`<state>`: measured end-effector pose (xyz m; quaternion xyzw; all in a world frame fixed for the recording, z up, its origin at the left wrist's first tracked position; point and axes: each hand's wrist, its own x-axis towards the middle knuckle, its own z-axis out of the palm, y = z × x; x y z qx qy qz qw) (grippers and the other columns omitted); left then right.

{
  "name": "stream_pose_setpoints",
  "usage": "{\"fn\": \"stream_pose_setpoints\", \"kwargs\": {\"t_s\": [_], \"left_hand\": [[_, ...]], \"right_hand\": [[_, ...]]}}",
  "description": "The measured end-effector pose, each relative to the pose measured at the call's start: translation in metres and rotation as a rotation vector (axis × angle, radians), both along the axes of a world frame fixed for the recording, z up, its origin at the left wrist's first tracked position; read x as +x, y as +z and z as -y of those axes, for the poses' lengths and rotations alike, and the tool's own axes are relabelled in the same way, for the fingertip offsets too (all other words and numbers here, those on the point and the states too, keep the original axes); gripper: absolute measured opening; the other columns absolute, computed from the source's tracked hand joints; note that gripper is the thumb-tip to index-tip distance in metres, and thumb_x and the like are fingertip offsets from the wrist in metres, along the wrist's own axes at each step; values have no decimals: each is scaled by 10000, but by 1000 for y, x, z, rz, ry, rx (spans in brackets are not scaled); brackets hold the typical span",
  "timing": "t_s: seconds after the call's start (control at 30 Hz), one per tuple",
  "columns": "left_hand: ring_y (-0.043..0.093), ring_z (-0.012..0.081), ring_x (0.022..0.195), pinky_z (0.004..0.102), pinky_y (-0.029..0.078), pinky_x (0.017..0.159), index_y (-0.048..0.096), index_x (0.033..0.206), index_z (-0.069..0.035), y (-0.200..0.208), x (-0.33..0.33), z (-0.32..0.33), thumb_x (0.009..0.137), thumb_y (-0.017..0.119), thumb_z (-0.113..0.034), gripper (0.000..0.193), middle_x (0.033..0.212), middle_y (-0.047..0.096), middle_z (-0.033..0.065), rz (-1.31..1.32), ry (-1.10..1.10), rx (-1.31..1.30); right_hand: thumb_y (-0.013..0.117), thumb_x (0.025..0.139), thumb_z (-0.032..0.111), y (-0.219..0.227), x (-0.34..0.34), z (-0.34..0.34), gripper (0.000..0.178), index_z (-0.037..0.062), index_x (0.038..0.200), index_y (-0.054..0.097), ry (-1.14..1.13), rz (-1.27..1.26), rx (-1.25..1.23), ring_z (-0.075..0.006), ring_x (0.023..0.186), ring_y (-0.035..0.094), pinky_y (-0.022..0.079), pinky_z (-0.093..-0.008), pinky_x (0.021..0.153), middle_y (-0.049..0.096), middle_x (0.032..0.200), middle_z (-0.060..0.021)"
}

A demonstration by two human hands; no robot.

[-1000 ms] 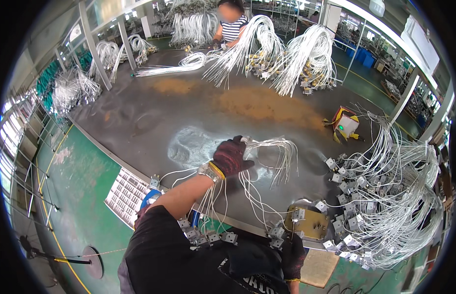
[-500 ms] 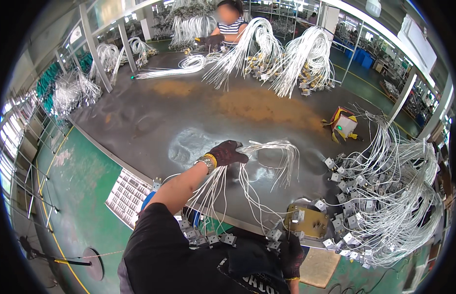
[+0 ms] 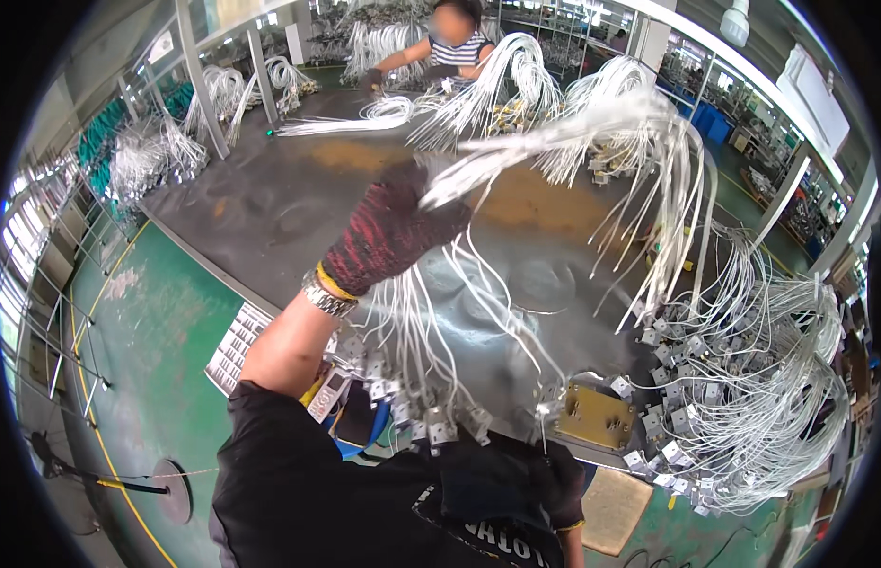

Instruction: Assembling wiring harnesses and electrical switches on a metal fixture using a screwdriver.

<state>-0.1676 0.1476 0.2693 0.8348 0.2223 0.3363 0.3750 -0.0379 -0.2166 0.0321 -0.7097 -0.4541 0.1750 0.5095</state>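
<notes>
Holding blurred white wires (image 3: 530, 142): left hand (image 3: 391, 229) | right hand (image 3: 563, 492): mostly hidden, can't tell its grip

Table (image 3: 256, 204) lies open leftward — held cables (image 3: 516, 147) block right

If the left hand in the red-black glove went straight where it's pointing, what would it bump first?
Probably the looped heap of white wires across the table, since the left hand, holding a white wire bundle, points that way. Depth is unclear, so it might pass above.
</notes>
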Motion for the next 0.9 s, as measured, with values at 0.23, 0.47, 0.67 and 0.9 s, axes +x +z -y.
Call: {"fn": "stream_pose_setpoints", "kwargs": {"t_s": [0.23,0.47,0.67,0.9], "left_hand": [[652,254,975,392,521,857,622,1224,-44,8,23,16,843,806,-192,449,1077,667,126,463,-205,232],[655,382,821,456,524,776,678,1097,-23,-19,81,19,837,761,-530,575,879,657,198,-31,-248,454],[687,367,902,459,528,808,665,1128,-21,-3,96,32,850,797,-483,555,943,692,187,-88,-516,660],[670,348,943,451,520,861,667,1178,-76,-2,115,32,884,767,-471,503,1034,694,159,-123,-757,300]], "right_hand": [[648,923,70,-20,34,-4,255,0,1168,666,-118,-97,80,-96,733,581,487,-272,665,630,841,-13],[663,946,112,-59,81,-32,227,-1,1142,658,-321,129,73,-149,846,624,514,-313,758,674,951,-62],[643,961,132,-67,85,-35,194,9,1109,668,-372,207,82,-194,852,668,534,-345,769,700,952,-106],[649,948,152,-54,79,-33,193,8,1076,671,-370,178,119,-241,809,669,531,-367,743,698,906,-124]]}}
